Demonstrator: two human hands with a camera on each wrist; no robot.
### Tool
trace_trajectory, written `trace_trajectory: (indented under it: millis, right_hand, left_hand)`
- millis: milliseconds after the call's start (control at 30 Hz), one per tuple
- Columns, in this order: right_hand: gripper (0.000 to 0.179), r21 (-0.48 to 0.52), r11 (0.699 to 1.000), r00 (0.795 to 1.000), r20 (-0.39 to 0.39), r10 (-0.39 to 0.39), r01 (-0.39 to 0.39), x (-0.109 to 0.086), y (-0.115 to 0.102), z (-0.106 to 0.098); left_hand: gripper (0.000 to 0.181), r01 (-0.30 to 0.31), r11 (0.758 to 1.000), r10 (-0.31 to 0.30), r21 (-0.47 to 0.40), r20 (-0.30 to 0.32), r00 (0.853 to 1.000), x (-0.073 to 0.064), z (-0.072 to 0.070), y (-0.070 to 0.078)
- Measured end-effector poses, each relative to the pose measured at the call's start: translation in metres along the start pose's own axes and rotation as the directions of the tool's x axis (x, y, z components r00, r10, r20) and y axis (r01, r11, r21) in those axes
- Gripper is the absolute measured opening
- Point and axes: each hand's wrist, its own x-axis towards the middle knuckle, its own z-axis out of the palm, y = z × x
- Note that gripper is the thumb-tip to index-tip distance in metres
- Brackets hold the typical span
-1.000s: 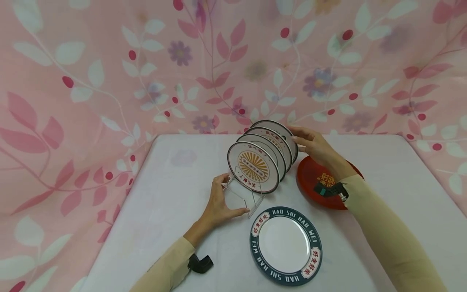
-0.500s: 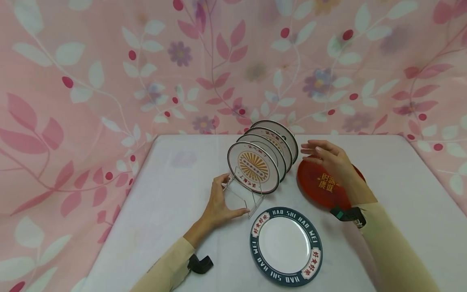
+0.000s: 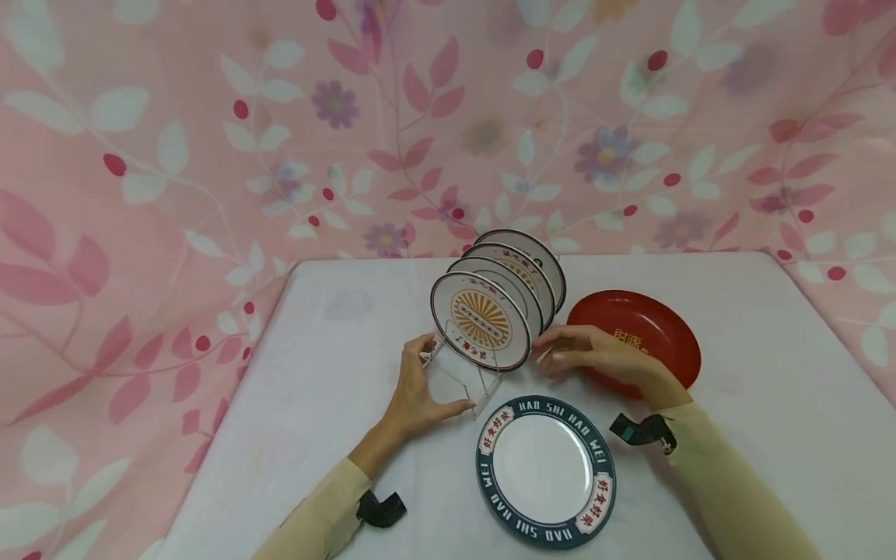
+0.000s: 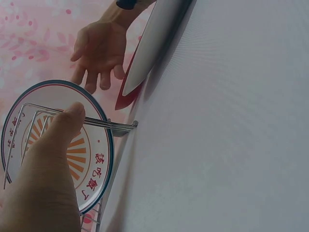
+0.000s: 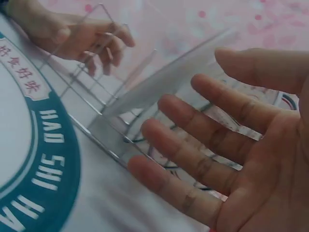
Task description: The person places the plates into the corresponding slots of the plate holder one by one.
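Note:
A metal wire rack [image 3: 490, 389] holds several white plates with dark rims upright in a row; the front plate [image 3: 481, 320] has an orange sunburst. My left hand [image 3: 420, 389] holds the rack's near end, its thumb [image 4: 63, 130] against the wires in the left wrist view. My right hand [image 3: 605, 359] is just right of the front plate, fingers [image 5: 203, 164] extended and holding nothing. Whether its fingertips touch the plates or rack cannot be told. Partly behind that hand lies a red plate [image 3: 665, 327] with gold characters. Nearer me lies a plate with a blue lettered rim [image 3: 546, 470].
A white cloth covers the table [image 3: 336, 365]. Behind it hangs a pink floral curtain [image 3: 448, 117]. The red plate and the blue-rimmed plate lie flat to the right of the rack and in front of it.
My right hand has left the rearmost plate, pulled back to the right over the red plate, then come forward and left beside the front plate. My left hand stays on the rack.

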Motion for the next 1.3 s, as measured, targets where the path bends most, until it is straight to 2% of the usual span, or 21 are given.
trace_trajectory:
  millis: [100, 233, 333, 533, 800, 1133, 1300]
  right_hand:
    - [0.035, -0.022, 0.999, 0.997, 0.076, 0.029, -0.027, 0.006, 0.000, 0.009]
    - [0.030, -0.131, 0.988, 0.985, 0.139, 0.105, -0.086, 0.009, -0.001, 0.017]
    - [0.031, -0.190, 0.973, 0.974, 0.158, 0.164, -0.133, 0.009, -0.001, 0.020]
    - [0.033, -0.240, 0.950, 0.957, 0.164, 0.240, -0.197, 0.007, -0.001, 0.021]
    - [0.026, -0.296, 0.936, 0.942, 0.213, 0.259, -0.191, 0.006, -0.004, 0.023]
    - [0.026, -0.369, 0.900, 0.936, 0.167, 0.309, -0.231, 0.008, -0.005, 0.027]
    - [0.025, -0.377, 0.901, 0.943, 0.159, 0.292, -0.216, 0.010, -0.001, 0.028]
  left_hand:
    - [0.119, 0.007, 1.000, -0.007, -0.001, -0.007, 1.000, -0.001, 0.000, -0.001]
    - [0.118, -0.004, 1.000, 0.004, -0.006, -0.007, 1.000, -0.001, 0.000, -0.002]
    - [0.118, -0.012, 1.000, 0.012, -0.010, -0.004, 1.000, 0.001, 0.001, -0.002]
    - [0.117, 0.000, 1.000, 0.000, -0.005, 0.011, 1.000, 0.002, 0.001, 0.000]
    - [0.117, 0.002, 1.000, -0.002, -0.002, 0.007, 1.000, 0.001, 0.000, 0.000]
    - [0.118, -0.017, 1.000, 0.017, -0.006, 0.000, 1.000, 0.001, -0.001, -0.001]
    - [0.118, -0.021, 1.000, 0.021, -0.005, -0.001, 1.000, 0.001, 0.000, -0.001]
